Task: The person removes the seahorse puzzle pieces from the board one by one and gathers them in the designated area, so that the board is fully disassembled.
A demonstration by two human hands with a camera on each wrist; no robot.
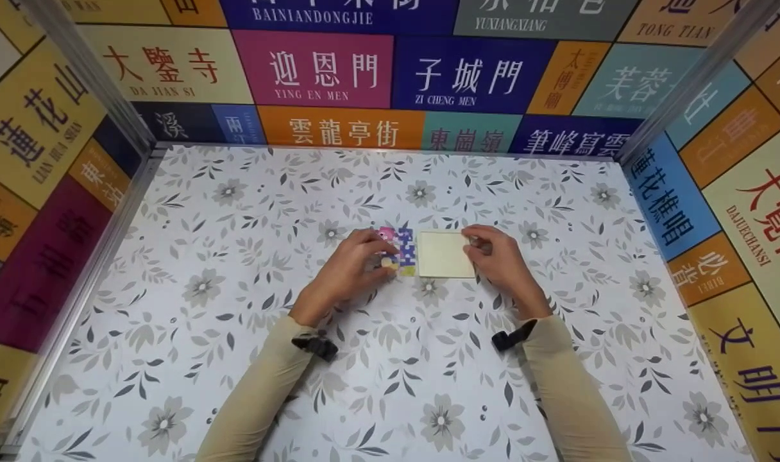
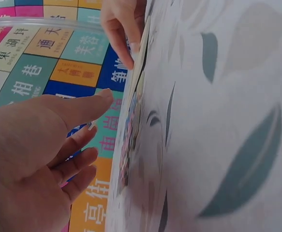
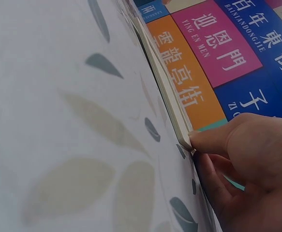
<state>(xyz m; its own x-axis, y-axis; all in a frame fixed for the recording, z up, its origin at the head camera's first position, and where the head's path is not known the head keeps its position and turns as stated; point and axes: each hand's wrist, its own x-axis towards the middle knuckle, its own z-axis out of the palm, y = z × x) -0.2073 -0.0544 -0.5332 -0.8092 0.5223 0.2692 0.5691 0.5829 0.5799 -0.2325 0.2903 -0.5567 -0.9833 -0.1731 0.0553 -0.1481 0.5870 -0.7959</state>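
A shallow cream square tray (image 1: 444, 255) with a thin raised rim lies flat at the middle of the table. My right hand (image 1: 496, 256) grips its right edge; in the right wrist view the thumb (image 3: 206, 141) presses on the tray's corner, with the other fingers below. Left of the tray lies a small patch of colourful jigsaw pieces (image 1: 405, 247) in pink, blue, white and yellow. Over its left side is my left hand (image 1: 355, 263), covering part of it. From the left wrist, thumb (image 2: 95, 104) and fingers stand apart beside the flat pieces (image 2: 131, 130).
The table (image 1: 326, 385) wears a white cloth with grey flowers and leaves. Panels of coloured blocks with characters (image 1: 329, 70) rise along the back and both sides. Metal posts (image 1: 685, 83) stand at the back corners.
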